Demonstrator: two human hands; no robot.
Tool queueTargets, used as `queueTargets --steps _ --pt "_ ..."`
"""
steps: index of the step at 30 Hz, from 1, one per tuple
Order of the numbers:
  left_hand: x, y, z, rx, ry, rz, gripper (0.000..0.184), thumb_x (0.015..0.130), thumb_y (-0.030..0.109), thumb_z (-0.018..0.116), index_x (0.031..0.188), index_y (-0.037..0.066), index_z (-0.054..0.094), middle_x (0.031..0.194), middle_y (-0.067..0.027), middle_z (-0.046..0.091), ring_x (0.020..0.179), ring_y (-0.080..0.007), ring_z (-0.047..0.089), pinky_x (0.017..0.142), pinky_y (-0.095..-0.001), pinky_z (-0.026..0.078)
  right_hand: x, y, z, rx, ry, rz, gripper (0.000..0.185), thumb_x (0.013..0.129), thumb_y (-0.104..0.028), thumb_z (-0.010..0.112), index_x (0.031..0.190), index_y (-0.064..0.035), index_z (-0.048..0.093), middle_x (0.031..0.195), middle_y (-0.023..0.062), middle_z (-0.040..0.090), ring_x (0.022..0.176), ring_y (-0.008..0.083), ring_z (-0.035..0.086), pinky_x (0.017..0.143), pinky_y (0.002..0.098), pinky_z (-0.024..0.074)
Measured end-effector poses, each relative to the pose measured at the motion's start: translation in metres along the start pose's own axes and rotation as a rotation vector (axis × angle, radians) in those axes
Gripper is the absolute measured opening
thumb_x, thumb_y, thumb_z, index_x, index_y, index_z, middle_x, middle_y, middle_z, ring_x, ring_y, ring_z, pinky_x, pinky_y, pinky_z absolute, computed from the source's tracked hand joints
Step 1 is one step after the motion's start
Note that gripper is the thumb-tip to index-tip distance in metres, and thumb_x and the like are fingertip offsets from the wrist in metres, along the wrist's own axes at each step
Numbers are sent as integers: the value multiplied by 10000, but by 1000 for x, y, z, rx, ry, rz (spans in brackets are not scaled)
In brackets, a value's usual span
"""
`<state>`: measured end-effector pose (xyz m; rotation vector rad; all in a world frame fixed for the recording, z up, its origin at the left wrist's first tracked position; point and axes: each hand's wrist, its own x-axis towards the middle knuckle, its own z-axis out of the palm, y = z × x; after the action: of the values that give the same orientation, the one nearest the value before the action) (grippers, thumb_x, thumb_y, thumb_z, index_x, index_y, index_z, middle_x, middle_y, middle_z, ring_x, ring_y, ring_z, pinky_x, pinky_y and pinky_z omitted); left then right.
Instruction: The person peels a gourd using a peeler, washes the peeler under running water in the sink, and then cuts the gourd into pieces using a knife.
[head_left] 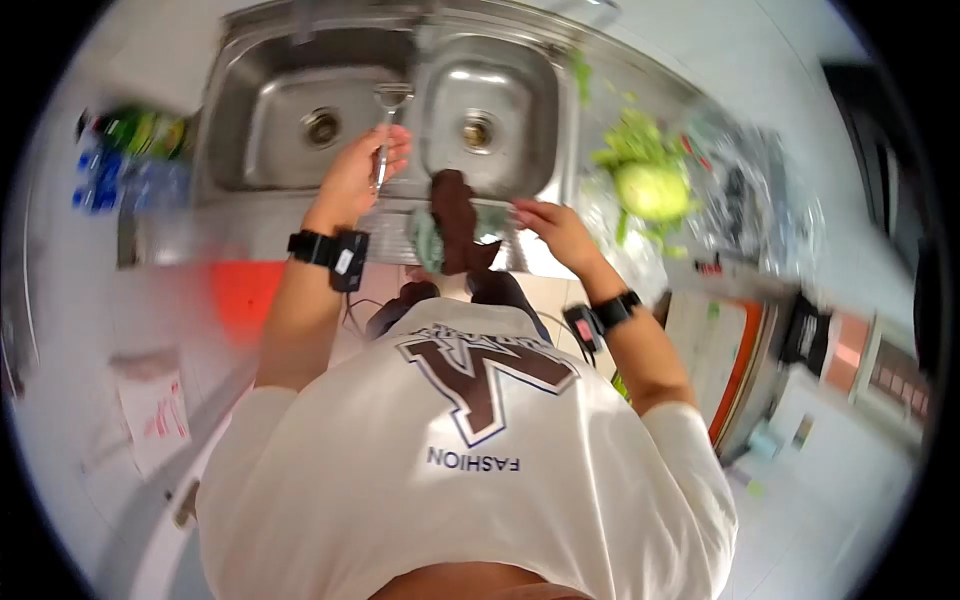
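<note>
My left hand (362,168) is closed around the metal handle of a Y-shaped peeler (392,98). The peeler's head points up over the divider between the two sink basins. My right hand (556,232) is near the sink's front edge, its fingertips drawn together; anything small between them cannot be made out. Between my hands, a dark brown cloth (456,215) drapes over the front rim of the sink (570,130). A pale green cloth (427,240) hangs beside it. To the right of my right hand, a pale green leafy vegetable (652,188) rests on clear plastic.
Clear plastic bags (745,195) lie on the right counter, with green scraps near the vegetable. At the left stand a green bottle (140,132) and blue-tinted plastic bottles (97,180). A red object (248,298) is below the counter, and a white bag (152,410) is further left.
</note>
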<state>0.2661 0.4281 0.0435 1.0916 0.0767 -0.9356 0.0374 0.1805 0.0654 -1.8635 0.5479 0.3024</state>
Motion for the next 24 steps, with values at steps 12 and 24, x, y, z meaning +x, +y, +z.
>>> queueTargets --steps 12,24 --pt "32 -31 90 -354 -569 -206 370 1013 351 479 1278 96 521 1263 -129 578 1137 -272 563 1015 -445 435 54 -64 21 555 21 -173 105 936 -124 581 940 -20 592 755 63 635 576 149 602 506 297 520" --pt "-35 -118 115 -301 239 -48 492 1008 344 476 1420 86 400 1441 -117 430 1277 -252 458 1060 -408 390 -120 175 -294 479 886 -178 256 973 -341 549 1055 -105 607 695 -24 512 500 83 408 443 229 327"
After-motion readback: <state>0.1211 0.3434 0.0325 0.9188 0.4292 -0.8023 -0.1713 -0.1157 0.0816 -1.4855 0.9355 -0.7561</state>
